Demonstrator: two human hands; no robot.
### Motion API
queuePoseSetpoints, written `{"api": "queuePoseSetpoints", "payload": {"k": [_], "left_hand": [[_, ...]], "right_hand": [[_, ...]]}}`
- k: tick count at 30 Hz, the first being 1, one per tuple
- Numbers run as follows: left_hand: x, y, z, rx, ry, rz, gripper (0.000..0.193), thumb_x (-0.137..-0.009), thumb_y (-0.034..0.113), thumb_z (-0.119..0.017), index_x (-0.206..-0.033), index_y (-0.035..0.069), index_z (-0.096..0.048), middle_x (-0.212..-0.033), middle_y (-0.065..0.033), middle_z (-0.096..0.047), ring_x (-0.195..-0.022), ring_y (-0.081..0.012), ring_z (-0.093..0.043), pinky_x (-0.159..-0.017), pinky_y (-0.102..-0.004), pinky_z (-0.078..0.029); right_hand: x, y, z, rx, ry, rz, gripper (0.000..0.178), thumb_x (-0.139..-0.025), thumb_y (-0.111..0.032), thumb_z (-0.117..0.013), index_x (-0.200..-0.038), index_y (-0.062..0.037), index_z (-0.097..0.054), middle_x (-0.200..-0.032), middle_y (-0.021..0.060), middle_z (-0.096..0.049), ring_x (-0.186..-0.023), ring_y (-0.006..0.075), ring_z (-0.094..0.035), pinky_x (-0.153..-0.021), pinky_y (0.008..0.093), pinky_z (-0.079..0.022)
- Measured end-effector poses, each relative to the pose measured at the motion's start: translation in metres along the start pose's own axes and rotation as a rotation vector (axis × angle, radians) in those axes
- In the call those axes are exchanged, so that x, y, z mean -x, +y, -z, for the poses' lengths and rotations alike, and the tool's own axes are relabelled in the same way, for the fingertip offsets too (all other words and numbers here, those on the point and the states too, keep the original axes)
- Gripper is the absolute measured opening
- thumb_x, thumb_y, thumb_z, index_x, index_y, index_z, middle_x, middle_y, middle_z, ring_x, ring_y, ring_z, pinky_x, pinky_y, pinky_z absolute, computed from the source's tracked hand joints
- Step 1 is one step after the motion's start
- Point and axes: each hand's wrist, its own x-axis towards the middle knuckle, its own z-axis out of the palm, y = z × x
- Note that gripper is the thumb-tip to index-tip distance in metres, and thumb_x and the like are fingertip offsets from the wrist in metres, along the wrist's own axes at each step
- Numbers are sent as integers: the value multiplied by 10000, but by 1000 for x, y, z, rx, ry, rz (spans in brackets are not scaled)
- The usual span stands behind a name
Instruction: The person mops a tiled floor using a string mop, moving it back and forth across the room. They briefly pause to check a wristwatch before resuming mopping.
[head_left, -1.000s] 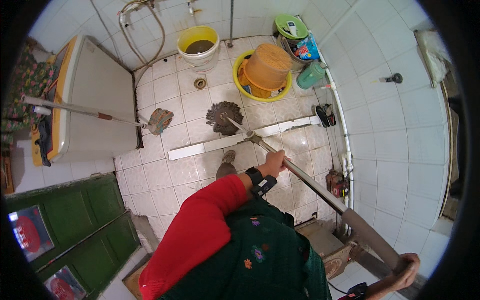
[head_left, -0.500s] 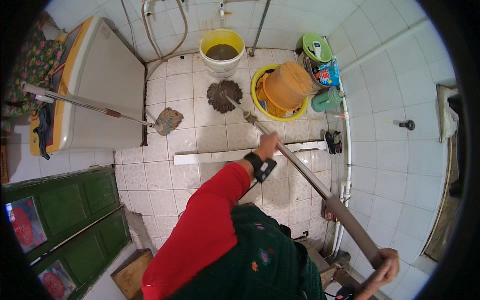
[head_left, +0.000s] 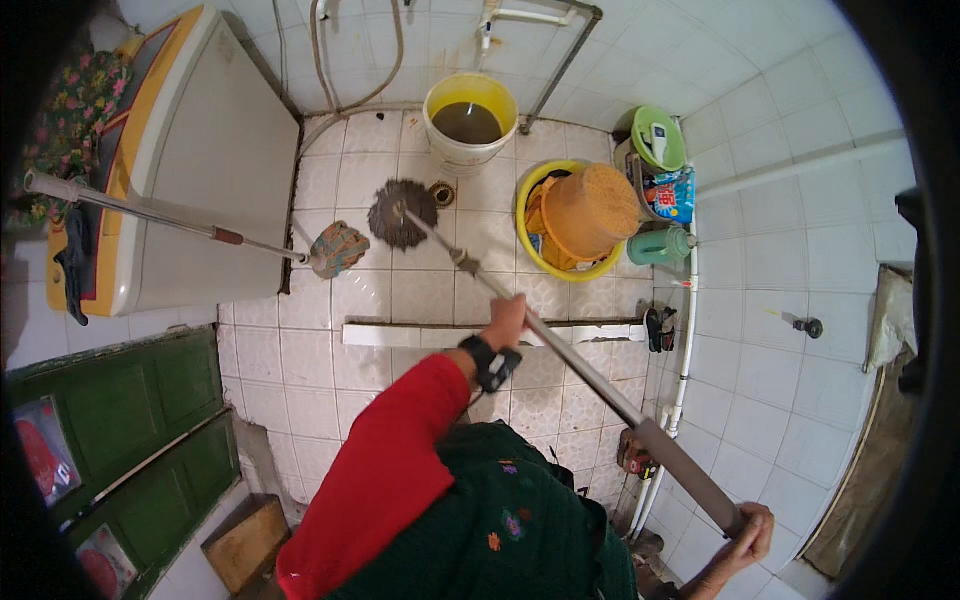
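Note:
A long-handled mop (head_left: pixel 590 368) slants across the middle, its dark grey string head (head_left: pixel 401 225) spread flat on the tiled floor. My left hand (head_left: pixel 507 316), with a black device strapped at the wrist, is closed around the metal handle partway down. At the lower right my right hand (head_left: pixel 750 538) wraps the grey grip at the handle's top end. Just right of the mop head is a round floor drain (head_left: pixel 442 195). Beyond it stands a white bucket (head_left: pixel 470 155), yellow inside, with murky dark water in it.
A yellow basin (head_left: pixel 532 252) holds cloths and an upturned orange bucket (head_left: pixel 592 212). A green thermos (head_left: pixel 660 246) lies near the right wall pipes. A second mop (head_left: pixel 180 215) leans on the white appliance (head_left: pixel 215 170) at left. A low white tiled ledge (head_left: pixel 400 336) crosses the floor.
The mop head has slid left across the tiles, and the drain beside it is now uncovered. Both hands keep their hold on the handle. The whole view has shifted slightly.

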Motion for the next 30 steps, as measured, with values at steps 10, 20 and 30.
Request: {"api": "queuePoseSetpoints", "payload": {"k": [10,20,30], "left_hand": [[-114,177,84,-1539,55,-940,380,-512,161,-760,-771,72,-497,-647,-90,-585,-626,-270,-606,-554,-377,-457],[21,77,65,-152,194,-273,233,-810,254,-541,-716,49,-483,-573,-68,-476,-469,-195,-473,-443,-328,-391],[155,-66,44,-272,-72,20,208,-855,253,-480,-814,49,-481,-708,-69,-510,-608,-189,-520,-575,-349,-474]], "right_hand": [[-56,-80,-151,52,-596,474,254,-726,-12,-587,-977,-30,-552,-887,142,-625,-740,299,-603,-643,371,-452],[18,-68,-56,-7,-446,528,150,-654,-32,-585,-796,-12,-627,-816,124,-655,-707,261,-644,-609,324,-472],[160,-63,82,165,-43,162,117,-721,-92,-555,-707,22,-578,-700,138,-615,-619,260,-581,-592,317,-426]]}}
